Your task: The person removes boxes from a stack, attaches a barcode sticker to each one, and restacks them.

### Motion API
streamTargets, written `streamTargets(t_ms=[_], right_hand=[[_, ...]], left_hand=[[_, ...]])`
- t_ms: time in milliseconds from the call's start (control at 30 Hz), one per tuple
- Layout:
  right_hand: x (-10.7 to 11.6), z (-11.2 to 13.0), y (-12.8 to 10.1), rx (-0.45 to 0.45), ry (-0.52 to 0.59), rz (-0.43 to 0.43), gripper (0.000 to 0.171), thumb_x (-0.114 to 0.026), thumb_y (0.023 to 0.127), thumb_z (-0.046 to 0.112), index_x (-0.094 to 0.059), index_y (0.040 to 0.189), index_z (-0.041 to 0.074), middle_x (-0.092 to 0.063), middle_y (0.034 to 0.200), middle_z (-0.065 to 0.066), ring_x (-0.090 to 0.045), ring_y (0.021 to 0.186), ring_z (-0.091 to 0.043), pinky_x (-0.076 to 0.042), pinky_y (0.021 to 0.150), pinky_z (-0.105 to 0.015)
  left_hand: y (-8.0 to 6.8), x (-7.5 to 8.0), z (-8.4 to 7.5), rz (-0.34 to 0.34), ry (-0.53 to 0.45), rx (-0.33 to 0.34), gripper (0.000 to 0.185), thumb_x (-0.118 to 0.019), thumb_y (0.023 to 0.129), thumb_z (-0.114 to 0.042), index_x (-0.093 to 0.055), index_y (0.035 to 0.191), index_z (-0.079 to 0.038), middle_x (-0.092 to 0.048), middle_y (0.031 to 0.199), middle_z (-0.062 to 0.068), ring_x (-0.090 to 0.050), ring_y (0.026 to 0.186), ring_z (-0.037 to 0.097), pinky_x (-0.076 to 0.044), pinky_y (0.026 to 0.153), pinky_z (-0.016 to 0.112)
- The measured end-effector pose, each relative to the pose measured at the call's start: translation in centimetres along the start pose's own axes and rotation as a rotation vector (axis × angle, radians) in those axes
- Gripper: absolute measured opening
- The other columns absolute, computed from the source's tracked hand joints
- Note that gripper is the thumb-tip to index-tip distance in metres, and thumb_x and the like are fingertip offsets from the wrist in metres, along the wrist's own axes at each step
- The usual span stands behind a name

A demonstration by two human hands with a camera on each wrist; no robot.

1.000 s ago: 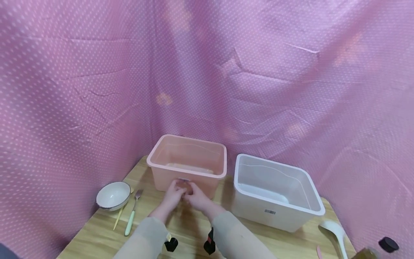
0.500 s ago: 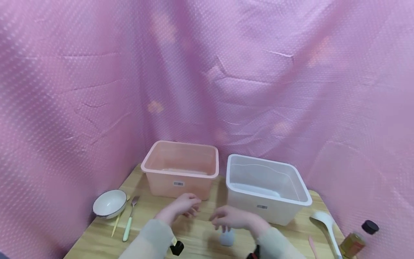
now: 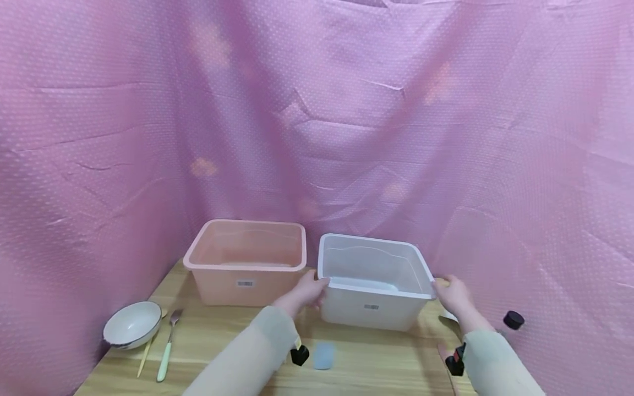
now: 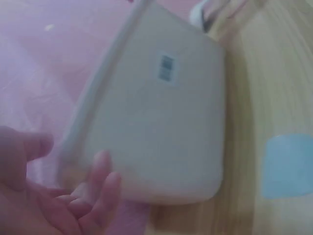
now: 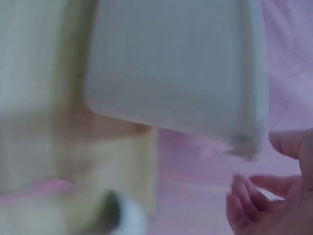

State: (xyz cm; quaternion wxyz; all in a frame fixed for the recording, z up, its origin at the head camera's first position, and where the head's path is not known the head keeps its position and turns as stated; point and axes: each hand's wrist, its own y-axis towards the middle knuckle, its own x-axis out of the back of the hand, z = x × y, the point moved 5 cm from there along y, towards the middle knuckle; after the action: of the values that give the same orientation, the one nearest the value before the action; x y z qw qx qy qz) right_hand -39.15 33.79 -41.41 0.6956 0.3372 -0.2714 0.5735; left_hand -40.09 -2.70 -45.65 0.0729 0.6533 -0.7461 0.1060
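- The white plastic bin (image 3: 372, 286) stands on the wooden tabletop (image 3: 223, 346), just right of the pink plastic bin (image 3: 246, 262); a barcode label shows on its near wall
- The left hand (image 3: 309, 290) is at the white bin's near left corner, at the rim; the left wrist view shows its fingers (image 4: 98, 181) loosely bent beside the bin's wall, the grip relaxed and not closed round anything; whether skin touches plastic I cannot tell
- The right hand (image 3: 453, 294) is at the bin's near right corner; the right wrist view is blurred, yet shows the fingers (image 5: 244, 200) loosely curled and apart from the rim, holding nothing
- A small pale blue pad (image 3: 324, 355) lies flat on the tabletop in front of the white bin, between the two sleeves
- Far left: a white bowl (image 3: 131, 324) with a fork (image 3: 168, 346) with a pale green handle just beside it
- Far right: a black cap (image 3: 513, 319) shows behind the right wrist
- Pink dotted cloth (image 3: 346, 110) hangs behind everything
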Motion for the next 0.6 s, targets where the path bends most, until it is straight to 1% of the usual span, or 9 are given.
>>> streamTargets(t_ms=[67,133,200,233,267,333,433,533,600], right_hand=[[-1.2,-1.7,0.2,-0.086,0.145,0.064,0.048,-0.051,0.101,0.021,-0.046,0.130,-0.017,-0.061,0.106,-0.033,-0.060,0.095,-0.042,-0.049,0.086,-0.051],[-2.2,-2.6,0.2,-0.183,0.331,0.092,0.047,-0.050,0.101,0.019,-0.046,0.132,-0.015,-0.063,0.091,-0.020,-0.058,0.082,-0.031,-0.049,0.076,-0.045],[-2.9,-3.0,0.0,-0.277,0.497,0.075,0.046,-0.051,0.100,0.018,-0.045,0.134,-0.013,-0.059,0.081,-0.007,-0.050,0.076,-0.022,-0.044,0.073,-0.044],[-2.9,-3.0,-0.1,-0.297,0.538,0.051,0.047,-0.052,0.100,0.017,-0.045,0.136,-0.012,-0.059,0.080,-0.003,-0.049,0.077,-0.021,-0.042,0.075,-0.045],[-2.8,-2.8,-0.4,-0.318,0.565,0.032,0.048,-0.053,0.099,0.017,-0.044,0.137,-0.012,-0.058,0.079,-0.001,-0.048,0.078,-0.021,-0.040,0.076,-0.046],[-2.0,-2.3,-0.7,-0.309,0.579,-0.009,0.049,-0.054,0.098,0.015,-0.045,0.137,-0.013,-0.060,0.080,0.000,-0.048,0.079,-0.021,-0.040,0.079,-0.047],[-0.3,-1.2,-1.3,-0.252,0.582,-0.081,0.048,-0.057,0.096,0.011,-0.047,0.134,-0.017,-0.062,0.077,0.001,-0.052,0.074,-0.015,-0.046,0.075,-0.036],[2.0,0.6,-1.8,-0.184,0.574,-0.136,0.046,-0.059,0.097,0.009,-0.048,0.133,-0.017,-0.061,0.074,0.004,-0.051,0.068,-0.008,-0.047,0.062,-0.022],[3.7,2.5,-2.1,-0.149,0.578,-0.157,0.045,-0.059,0.098,0.012,-0.049,0.133,-0.016,-0.060,0.076,0.005,-0.050,0.068,-0.006,-0.046,0.061,-0.020]], left_hand=[[0.5,-0.8,0.0,-0.043,-0.015,-0.009,0.027,-0.053,0.100,-0.017,-0.049,0.116,0.003,-0.058,0.074,0.015,-0.056,0.055,0.021,-0.053,0.052,0.035],[0.9,-1.2,0.0,-0.095,-0.027,-0.023,0.023,-0.053,0.098,-0.014,-0.050,0.113,0.003,-0.056,0.073,0.012,-0.057,0.060,0.024,-0.052,0.054,0.034],[1.0,-1.1,-0.1,-0.132,-0.045,-0.039,0.022,-0.054,0.097,-0.012,-0.052,0.111,0.005,-0.056,0.074,0.011,-0.058,0.066,0.026,-0.050,0.056,0.032],[1.0,-1.0,-0.2,-0.143,-0.053,-0.050,0.023,-0.054,0.096,-0.010,-0.054,0.111,0.006,-0.057,0.074,0.011,-0.059,0.068,0.027,-0.049,0.056,0.031],[1.0,-1.0,-0.2,-0.153,-0.060,-0.055,0.024,-0.055,0.095,-0.009,-0.055,0.113,0.007,-0.058,0.074,0.011,-0.059,0.069,0.026,-0.049,0.057,0.030],[0.9,-0.9,-0.3,-0.157,-0.088,-0.069,0.026,-0.056,0.094,-0.008,-0.057,0.115,0.008,-0.060,0.073,0.013,-0.058,0.065,0.023,-0.048,0.054,0.027],[0.5,-0.7,-1.0,-0.158,-0.156,-0.087,0.036,-0.059,0.093,-0.007,-0.056,0.126,0.007,-0.061,0.070,0.013,-0.054,0.057,0.016,-0.044,0.047,0.021],[-0.4,0.0,-2.7,-0.155,-0.232,-0.115,0.050,-0.060,0.094,-0.008,-0.048,0.141,0.002,-0.061,0.070,0.010,-0.051,0.054,0.012,-0.040,0.043,0.018],[-1.3,1.0,-4.6,-0.153,-0.286,-0.135,0.056,-0.060,0.095,-0.008,-0.042,0.147,-0.001,-0.061,0.073,0.007,-0.051,0.055,0.011,-0.040,0.045,0.017]])
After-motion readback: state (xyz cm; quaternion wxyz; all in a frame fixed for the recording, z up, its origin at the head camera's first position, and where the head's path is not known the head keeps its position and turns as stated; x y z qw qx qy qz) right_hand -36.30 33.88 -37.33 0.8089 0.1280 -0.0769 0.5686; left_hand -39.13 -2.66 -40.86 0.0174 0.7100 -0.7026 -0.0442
